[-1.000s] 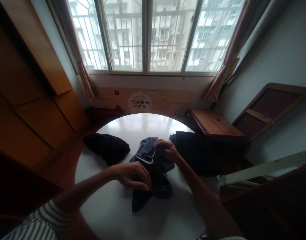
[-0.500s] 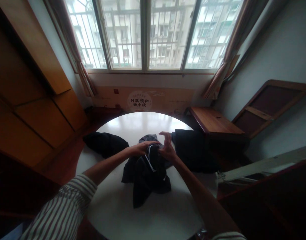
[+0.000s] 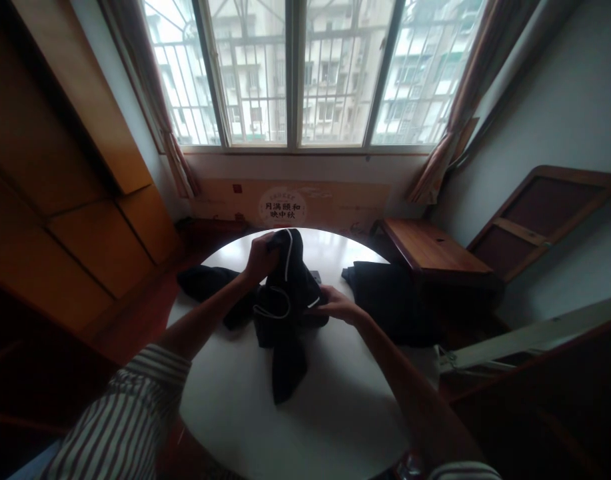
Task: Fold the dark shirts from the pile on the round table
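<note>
A black garment with white piping (image 3: 296, 283) is bunched over the middle of the round white table (image 3: 335, 407). Its exact kind does not show. My left hand (image 3: 261, 259) grips the upper left part and holds it raised above the tabletop. On the right side, my right hand (image 3: 341, 305) has its fingers closed on the garment's edge near a short white line. One dark flap of the cloth hangs down toward me, and a small grey patch shows behind it.
Dark folded cloth (image 3: 392, 300) lies at the table's right edge, and another dark cloth (image 3: 205, 280) at its left. Beyond the table are a wooden bench (image 3: 435, 245) on the right, a barred window (image 3: 290, 73) ahead and wooden cabinets (image 3: 102, 247) on the left.
My left hand has gone up and left, lifting part of the garment. My right hand, earlier with thumb and finger spread, has dropped lower and closed on its right edge.
</note>
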The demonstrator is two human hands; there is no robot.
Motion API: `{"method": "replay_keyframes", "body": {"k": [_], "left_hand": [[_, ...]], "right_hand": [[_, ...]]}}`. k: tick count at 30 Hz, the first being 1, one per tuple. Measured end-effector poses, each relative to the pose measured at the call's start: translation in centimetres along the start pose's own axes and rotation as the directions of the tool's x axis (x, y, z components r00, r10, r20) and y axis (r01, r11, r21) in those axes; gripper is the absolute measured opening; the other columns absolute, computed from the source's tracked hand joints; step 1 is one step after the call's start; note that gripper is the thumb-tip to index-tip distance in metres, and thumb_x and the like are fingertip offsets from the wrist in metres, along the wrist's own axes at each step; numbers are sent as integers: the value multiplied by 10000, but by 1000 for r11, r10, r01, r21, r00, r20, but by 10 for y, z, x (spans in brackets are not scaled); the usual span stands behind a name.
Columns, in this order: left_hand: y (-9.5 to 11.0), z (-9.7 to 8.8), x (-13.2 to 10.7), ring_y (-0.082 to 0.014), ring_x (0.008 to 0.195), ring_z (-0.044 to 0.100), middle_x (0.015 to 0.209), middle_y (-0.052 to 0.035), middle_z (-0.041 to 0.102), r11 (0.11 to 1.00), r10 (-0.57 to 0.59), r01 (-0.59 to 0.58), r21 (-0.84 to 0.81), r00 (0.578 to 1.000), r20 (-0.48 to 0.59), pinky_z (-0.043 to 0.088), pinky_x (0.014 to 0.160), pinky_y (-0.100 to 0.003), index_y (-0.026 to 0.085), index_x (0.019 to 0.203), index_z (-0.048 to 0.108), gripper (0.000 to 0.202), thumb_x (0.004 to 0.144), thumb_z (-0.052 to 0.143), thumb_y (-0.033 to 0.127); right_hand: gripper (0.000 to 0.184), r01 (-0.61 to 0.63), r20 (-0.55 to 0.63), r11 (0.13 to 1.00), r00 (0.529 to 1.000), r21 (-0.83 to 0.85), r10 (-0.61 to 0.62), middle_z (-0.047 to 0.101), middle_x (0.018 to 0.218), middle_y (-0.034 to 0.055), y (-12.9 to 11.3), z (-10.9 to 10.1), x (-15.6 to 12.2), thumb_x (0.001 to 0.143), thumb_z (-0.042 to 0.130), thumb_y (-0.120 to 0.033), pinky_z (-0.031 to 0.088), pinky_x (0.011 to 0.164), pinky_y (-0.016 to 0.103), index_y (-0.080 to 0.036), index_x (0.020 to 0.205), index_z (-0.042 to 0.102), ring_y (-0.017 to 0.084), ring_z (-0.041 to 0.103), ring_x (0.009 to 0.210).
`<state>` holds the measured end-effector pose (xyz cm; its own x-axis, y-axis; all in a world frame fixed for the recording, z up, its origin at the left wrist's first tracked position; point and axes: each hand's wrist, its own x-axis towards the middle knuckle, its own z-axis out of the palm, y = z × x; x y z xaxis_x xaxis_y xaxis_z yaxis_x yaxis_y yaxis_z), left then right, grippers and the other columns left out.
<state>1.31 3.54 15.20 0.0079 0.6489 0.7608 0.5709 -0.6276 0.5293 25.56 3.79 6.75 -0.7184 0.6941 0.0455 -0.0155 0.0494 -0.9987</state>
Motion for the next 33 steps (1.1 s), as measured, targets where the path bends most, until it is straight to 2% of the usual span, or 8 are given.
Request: {"method": "replay_keyframes", "body": {"k": [8, 12, 15, 18, 23, 28, 30, 33], "left_hand": [[21, -56, 30, -116, 589, 471, 623, 24, 532, 971, 92, -54, 234, 984, -155, 347, 565, -222, 181, 749, 574, 87, 803, 561, 248], [41, -102, 32, -120, 586, 510, 633, 26, 549, 905, 125, -88, 417, 990, -62, 350, 572, -214, 180, 832, 620, 132, 819, 615, 312], [56, -133, 25, -124, 625, 540, 679, 17, 591, 919, -12, -56, 390, 985, 170, 380, 590, -210, 160, 883, 659, 215, 863, 575, 357], [60, -145, 16, -129, 663, 550, 725, 9, 615, 975, -124, 9, 224, 852, 509, 420, 614, -208, 135, 880, 679, 277, 868, 573, 391], [47, -147, -2, -121, 648, 543, 702, 14, 599, 977, -215, 162, 142, 701, 680, 425, 596, -193, 127, 853, 695, 310, 868, 599, 422], [40, -175, -14, -151, 674, 598, 761, -15, 677, 932, -282, 324, 164, 360, 889, 462, 589, -201, 162, 924, 748, 275, 850, 650, 408], [29, -176, -5, -168, 706, 620, 796, -28, 702, 932, -301, 320, 168, 431, 851, 480, 616, -214, 166, 942, 760, 294, 846, 651, 422], [-3, -147, 32, -192, 790, 644, 864, -35, 721, 950, -302, 199, 239, 775, 555, 496, 717, -249, 158, 980, 753, 319, 854, 623, 420]], "right_hand": [[376, 149, -95, 981, 986, 123, -138, 704, 837, 17, -17, 34, -2, 629, 887, -359, 528, 783, 319, -165, 902, 717, 177, 643, 808], [332, 284, -322, 955, 899, -89, -298, 669, 750, 3, -39, 21, -33, 770, 770, -480, 485, 667, 276, -178, 900, 722, 154, 583, 711], [350, 228, -401, 950, 866, -215, -299, 682, 779, 5, -64, -1, -63, 863, 653, -511, 496, 674, 289, -213, 1038, 706, 170, 611, 718], [318, 133, -417, 880, 842, -455, -343, 715, 886, 27, -82, -17, -78, 878, 618, -490, 505, 783, 330, -220, 1016, 713, 214, 644, 854], [353, 65, -491, 877, 808, -475, -326, 718, 902, 36, -83, -20, -88, 922, 525, -487, 515, 721, 308, -213, 1085, 675, 208, 655, 820], [360, 23, -425, 854, 860, -520, -282, 693, 761, 15, -80, -39, -112, 904, 548, -525, 487, 572, 265, -227, 1051, 687, 188, 642, 669], [343, 32, -404, 733, 817, -680, -411, 716, 869, 42, -89, -58, -101, 924, 528, -493, 510, 671, 286, -215, 1040, 694, 206, 665, 777], [376, -12, -372, 513, 704, -858, -605, 710, 1015, 103, -113, -86, -52, 994, 419, -414, 497, 836, 349, -161, 1117, 669, 244, 659, 959]]}}
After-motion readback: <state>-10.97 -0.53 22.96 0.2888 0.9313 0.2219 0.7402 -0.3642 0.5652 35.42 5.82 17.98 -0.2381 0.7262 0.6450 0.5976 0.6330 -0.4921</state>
